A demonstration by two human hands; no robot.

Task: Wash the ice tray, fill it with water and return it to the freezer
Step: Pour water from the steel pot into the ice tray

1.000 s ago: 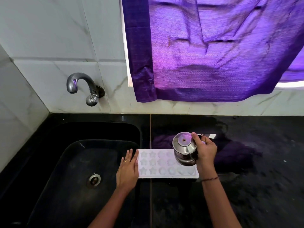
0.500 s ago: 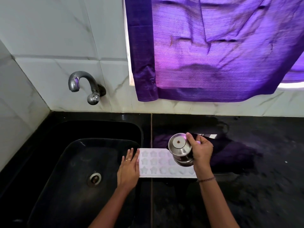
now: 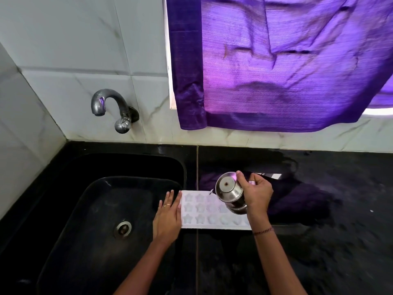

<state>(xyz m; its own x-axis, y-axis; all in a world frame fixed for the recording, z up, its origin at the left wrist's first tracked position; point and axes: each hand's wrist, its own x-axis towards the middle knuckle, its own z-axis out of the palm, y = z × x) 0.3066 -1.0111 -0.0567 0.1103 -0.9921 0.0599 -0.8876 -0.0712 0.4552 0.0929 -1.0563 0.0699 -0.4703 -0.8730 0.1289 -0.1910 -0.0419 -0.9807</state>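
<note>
Right hand [image 3: 256, 193]: fingers wrapped around a steel pot, holding it tipped on its side above the right half of the ice tray; a thread band sits at the wrist.
Left hand [image 3: 168, 216]: flat and spread, palm down, gripping nothing; its inner edge rests against the left short end of the tray; a ring shows on one finger.
Steel pot [image 3: 230, 192]: small, polished, round-bellied; its base faces the camera, its mouth points down and away. Whether water is running out cannot be told.
Ice tray [image 3: 202, 211]: white, rectangular, star-shaped cells in three rows; lies flat on the counter just right of the sink, long side running left to right. Cells look pale and glossy; fill level unclear.
Counter [image 3: 329, 241]: black stone, with a wet patch behind the tray.
Sink [image 3: 85, 209]: black basin, left of the tray, metal drain at the bottom.
Tap [image 3: 112, 109]: curved metal spout on the tiled wall above the sink.
Curtain [image 3: 287, 64]: purple cloth hanging over the wall behind the counter.
</note>
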